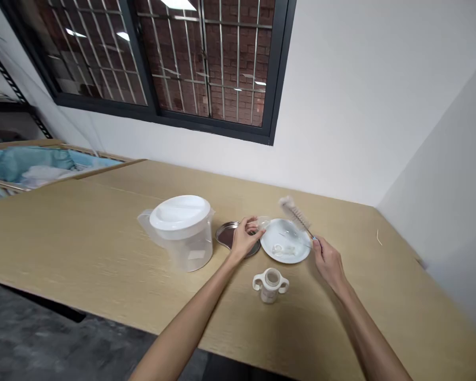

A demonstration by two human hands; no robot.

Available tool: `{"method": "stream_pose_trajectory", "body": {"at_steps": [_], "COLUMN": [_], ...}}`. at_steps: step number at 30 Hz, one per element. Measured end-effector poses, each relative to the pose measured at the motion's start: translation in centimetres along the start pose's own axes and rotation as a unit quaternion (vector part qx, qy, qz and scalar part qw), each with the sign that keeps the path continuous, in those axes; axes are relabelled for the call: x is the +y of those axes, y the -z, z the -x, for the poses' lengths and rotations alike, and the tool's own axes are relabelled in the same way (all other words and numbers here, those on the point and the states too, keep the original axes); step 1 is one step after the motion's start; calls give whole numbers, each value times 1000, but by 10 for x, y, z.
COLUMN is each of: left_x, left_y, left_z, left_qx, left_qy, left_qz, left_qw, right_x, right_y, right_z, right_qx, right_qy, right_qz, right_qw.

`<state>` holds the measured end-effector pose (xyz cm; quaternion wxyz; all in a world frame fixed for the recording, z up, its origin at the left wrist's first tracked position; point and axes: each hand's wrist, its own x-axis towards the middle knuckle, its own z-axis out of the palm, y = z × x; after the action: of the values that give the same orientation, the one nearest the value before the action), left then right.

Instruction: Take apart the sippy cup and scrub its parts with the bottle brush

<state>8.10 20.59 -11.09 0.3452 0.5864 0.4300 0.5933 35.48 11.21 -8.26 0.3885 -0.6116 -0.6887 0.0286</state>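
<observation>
In my right hand is a bottle brush, gripped by its thin handle with the pale bristles pointing up and to the left. My left hand pinches a small clear, dome-like piece, perhaps a bottle cap, above the left rim of a white dish. Small translucent parts lie in that dish. Partly hidden under my left hand is a shiny metal tray with a curved edge. Nearer to me, a white two-handled baby bottle stands upright with its top uncovered.
Left of the tray stands a clear plastic pitcher with a white lid. A wooden crib with blue bedding adjoins the table at the far left. A thin pale strip lies at right. A wall and window rise behind.
</observation>
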Motion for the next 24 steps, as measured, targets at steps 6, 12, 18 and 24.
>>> {"method": "stream_pose_trajectory", "body": {"at_steps": [6, 12, 18, 24], "left_x": [4, 13, 25, 32], "left_y": [4, 3, -4, -4], "left_z": [4, 11, 17, 18], "left_qx": [12, 30, 44, 46], "left_qy": [9, -26, -39, -21], "left_qz": [43, -23, 42, 53], "left_qw": [999, 999, 997, 997], "right_x": [1, -10, -9, -11], "right_y": [1, -25, -26, -12], "right_z": [19, 36, 36, 34], "right_qx": [48, 68, 74, 102], "right_qy": [51, 135, 105, 76], "right_qz": [5, 57, 128, 94], "right_qw": [998, 987, 983, 987]}}
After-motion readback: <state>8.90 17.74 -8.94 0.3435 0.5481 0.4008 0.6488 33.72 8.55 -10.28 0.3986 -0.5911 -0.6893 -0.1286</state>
